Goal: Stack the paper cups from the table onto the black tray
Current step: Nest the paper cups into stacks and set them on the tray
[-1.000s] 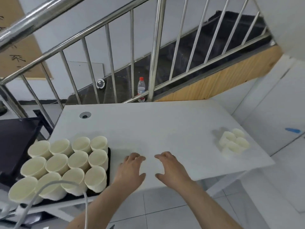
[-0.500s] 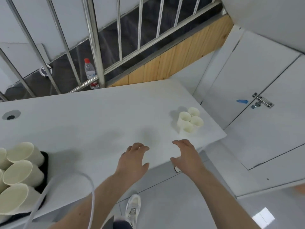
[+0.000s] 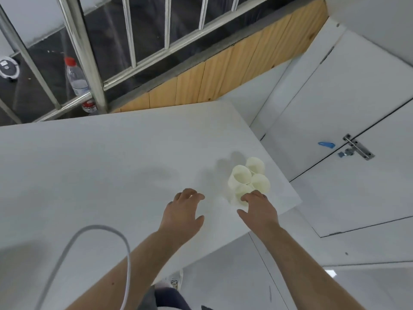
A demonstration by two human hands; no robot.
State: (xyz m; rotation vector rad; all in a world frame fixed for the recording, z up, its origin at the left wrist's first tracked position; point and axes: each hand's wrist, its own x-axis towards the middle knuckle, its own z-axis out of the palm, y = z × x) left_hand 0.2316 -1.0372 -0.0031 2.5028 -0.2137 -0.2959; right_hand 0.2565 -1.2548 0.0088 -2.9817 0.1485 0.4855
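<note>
Several white paper cups [image 3: 242,175] stand upright in a tight cluster near the right corner of the white table [image 3: 100,166]. My right hand [image 3: 259,209] reaches over the nearest cup, its fingertips at that cup's rim and its fingers relaxed; no grip shows. My left hand [image 3: 184,211] hovers over the table just left of the cluster, fingers loosely bent and holding nothing. The black tray is out of view.
A metal stair railing [image 3: 89,63] runs behind the table, with a plastic water bottle [image 3: 78,81] on the stairs beyond it. A white cable [image 3: 125,253] loops over my left forearm. White doors with a metal latch [image 3: 357,148] stand to the right.
My view has swung right, so the tray with its cups has left the frame. Both hands have moved right across the table, and my right hand now reaches the cup cluster.
</note>
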